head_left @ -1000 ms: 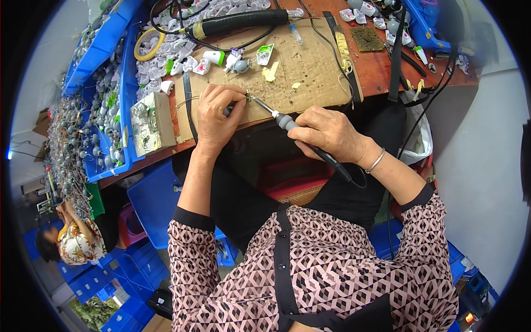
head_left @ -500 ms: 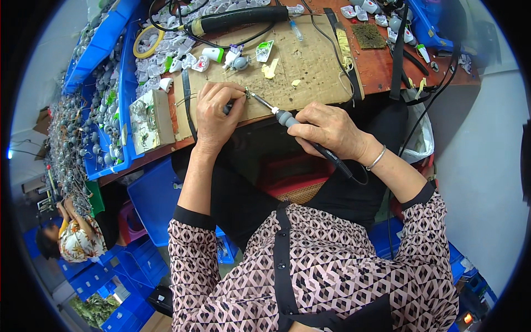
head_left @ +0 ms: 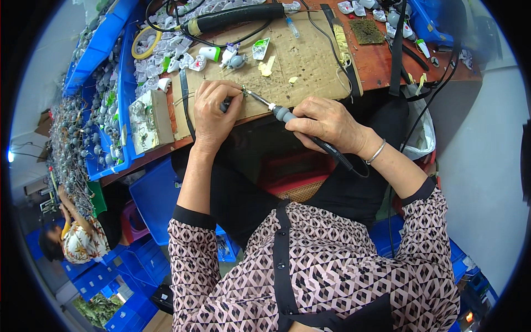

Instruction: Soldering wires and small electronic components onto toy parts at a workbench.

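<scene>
- The left hand [head_left: 215,109], grip closed, is pinching a tiny green component [head_left: 244,90] over the brown cardboard mat's [head_left: 307,63] near edge.
- The right hand [head_left: 327,124] is gripping a grey-and-black soldering iron [head_left: 282,113], tip pointing at the component; contact is unclear.
- Soldering is seemingly occurring, calling for steady aim next.
- Both hands are keeping nearly the earlier frame's pose.

Soldering iron [head_left: 282,114]: grey grip, black cable end, bare metal shaft; slants up and left through the frame's middle.
Small part [head_left: 244,89]: tiny, greenish, upper middle, at the iron's tip; contact unclear.
Dark piece [head_left: 225,104]: rounded, mostly hidden, lower left of the part.
</scene>
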Demonstrator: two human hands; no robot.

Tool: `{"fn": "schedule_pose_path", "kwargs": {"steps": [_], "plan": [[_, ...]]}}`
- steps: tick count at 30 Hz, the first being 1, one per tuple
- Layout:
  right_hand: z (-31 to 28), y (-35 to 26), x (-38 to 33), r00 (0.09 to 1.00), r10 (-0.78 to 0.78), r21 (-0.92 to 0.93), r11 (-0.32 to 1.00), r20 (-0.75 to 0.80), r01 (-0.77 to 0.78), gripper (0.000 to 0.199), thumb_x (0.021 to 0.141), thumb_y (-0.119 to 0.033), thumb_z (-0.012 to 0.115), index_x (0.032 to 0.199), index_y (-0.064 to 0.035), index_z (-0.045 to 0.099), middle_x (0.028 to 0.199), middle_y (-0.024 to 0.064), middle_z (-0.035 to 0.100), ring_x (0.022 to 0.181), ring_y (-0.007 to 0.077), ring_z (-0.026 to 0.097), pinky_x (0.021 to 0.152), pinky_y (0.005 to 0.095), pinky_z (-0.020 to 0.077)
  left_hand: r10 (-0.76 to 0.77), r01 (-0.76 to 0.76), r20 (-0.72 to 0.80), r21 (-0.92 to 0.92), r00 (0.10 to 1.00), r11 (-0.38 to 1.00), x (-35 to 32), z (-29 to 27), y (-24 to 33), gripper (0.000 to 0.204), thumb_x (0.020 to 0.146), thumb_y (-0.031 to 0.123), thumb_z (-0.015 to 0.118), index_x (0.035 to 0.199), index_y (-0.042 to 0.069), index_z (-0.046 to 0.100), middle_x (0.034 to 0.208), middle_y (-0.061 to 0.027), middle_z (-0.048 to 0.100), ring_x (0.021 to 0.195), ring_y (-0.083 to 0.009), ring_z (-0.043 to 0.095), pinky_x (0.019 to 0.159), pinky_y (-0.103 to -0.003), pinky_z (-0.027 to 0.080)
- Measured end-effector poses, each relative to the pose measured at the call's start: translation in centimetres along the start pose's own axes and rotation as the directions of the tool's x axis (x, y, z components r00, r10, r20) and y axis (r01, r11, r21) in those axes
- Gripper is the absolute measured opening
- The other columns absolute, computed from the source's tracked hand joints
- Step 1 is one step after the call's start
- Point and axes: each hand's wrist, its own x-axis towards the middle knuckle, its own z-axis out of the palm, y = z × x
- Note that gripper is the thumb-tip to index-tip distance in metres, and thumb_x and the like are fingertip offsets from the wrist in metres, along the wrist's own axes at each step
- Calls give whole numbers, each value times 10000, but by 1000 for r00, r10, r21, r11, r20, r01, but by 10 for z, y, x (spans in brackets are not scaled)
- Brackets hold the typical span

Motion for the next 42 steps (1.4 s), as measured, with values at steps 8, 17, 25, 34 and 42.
{"fn": "schedule_pose_path", "kwargs": {"steps": [8,17,25,34,42], "plan": [[1,1,1,1000,-8,4,1000,-7,8,524,617,13,776,1079,-155,596,881,25,571,775,223,605,639,328,516,-9,9,3,-2,1000,1000,-1,0,-1,75,773,34,710,781,70,645,927,-40,706,898,-250,617,855,-366,456],[-3,-1,5,1000,8,11,1000,22,-8,293,746,-16,716,984,-123,582,845,40,550,785,229,602,652,339,527,-12,12,10,16,1000,1000,0,1,1,80,773,32,709,788,69,639,915,-40,696,896,-251,612,848,-370,455],[-2,0,2,1000,4,14,1000,10,-4,400,683,7,742,1026,-137,595,871,32,562,789,229,602,650,335,522,-10,10,-3,14,1000,1000,0,1,2,80,774,26,706,786,67,638,908,-39,693,878,-251,610,843,-366,459],[-8,3,2,999,-8,21,1000,39,7,483,626,14,758,1061,-146,621,906,31,584,798,230,610,657,332,525,-44,44,17,-7,999,999,0,2,1,68,776,31,695,783,65,637,901,-47,689,885,-255,610,856,-371,460],[-6,4,2,998,56,111,992,-11,-54,412,704,49,734,1072,-111,642,928,77,619,805,260,627,677,342,528,-60,60,28,0,998,998,1,2,1,65,776,49,692,779,71,631,895,-40,679,900,-260,594,862,-380,447]]}}
